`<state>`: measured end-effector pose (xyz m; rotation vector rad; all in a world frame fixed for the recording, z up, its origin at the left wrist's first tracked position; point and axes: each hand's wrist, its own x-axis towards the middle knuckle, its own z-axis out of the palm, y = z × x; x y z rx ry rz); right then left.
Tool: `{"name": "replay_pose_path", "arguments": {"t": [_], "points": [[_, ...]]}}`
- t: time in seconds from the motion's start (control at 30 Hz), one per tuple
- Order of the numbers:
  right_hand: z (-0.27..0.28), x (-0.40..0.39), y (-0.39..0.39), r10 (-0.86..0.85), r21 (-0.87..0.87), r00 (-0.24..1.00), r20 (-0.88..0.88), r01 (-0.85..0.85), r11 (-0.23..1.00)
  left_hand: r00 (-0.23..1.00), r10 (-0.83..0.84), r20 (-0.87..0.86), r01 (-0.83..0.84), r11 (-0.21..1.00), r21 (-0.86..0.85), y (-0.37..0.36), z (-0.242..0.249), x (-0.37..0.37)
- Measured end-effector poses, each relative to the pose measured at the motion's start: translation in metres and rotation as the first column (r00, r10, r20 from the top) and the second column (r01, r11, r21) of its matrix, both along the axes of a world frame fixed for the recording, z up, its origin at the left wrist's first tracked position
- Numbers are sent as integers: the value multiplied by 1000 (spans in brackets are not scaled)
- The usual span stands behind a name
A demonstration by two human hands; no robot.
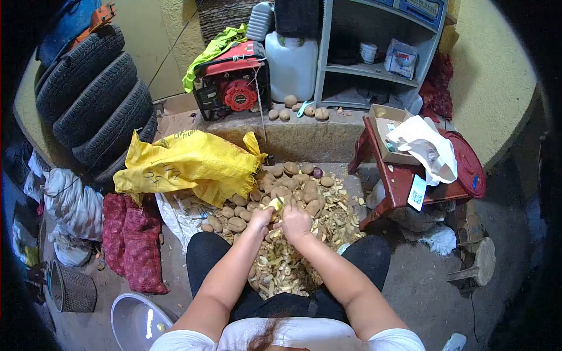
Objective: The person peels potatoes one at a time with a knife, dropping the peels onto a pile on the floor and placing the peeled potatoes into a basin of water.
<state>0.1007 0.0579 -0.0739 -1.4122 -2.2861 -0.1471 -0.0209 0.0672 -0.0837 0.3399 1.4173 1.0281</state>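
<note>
Between my knees, my left hand (pixel 261 219) is closed around a partly peeled potato (pixel 275 204), whose pale yellow flesh shows. My right hand (pixel 297 222) is closed right beside it, on a thin-bladed tool (pixel 281 200) mostly hidden by my fingers. The blade overlaps the potato in this view. Unpeeled brown potatoes (pixel 236 224) lie in a heap ahead of and around my hands. Potato peelings (pixel 278 264) cover the floor beneath my forearms and to the right.
A yellow sack (pixel 187 162) lies behind the heap at left. Red mesh sacks (pixel 140 245) and a plastic basin (pixel 136 320) stand left. At right is a red stool (pixel 389 175) with a cardboard box (pixel 383 131). A generator (pixel 231 88) sits on the ledge.
</note>
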Motion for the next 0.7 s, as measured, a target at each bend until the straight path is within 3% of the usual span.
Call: {"name": "replay_pose_path", "arguments": {"t": [0.1,0.13,0.17,0.23,0.3,0.43,0.67,0.7], "points": [[24,5,7,-34,-217,976,-216,-14,976,992,57,114,-54,998,-29,2,-4,-10],[35,9,8,-70,-326,942,-327,-43,945,987,6,160,-18,997,74,1,-2,-14],[40,14,10,-73,-327,942,-327,-40,944,978,-49,202,14,984,175,0,0,-17],[44,20,12,-21,-427,929,-369,-149,892,983,-51,174,25,988,153,-4,19,-16],[46,22,12,13,-443,929,-369,-188,877,979,-74,192,18,960,279,-6,26,-17],[51,21,12,20,-536,931,-365,-228,813,982,-87,165,25,937,348,-10,38,-14],[44,22,14,26,-501,929,-368,-222,836,987,-74,144,13,923,383,-14,47,-14],[44,23,15,-10,-513,889,-458,-255,819,967,-37,253,-46,948,314,-14,49,-14]]}}
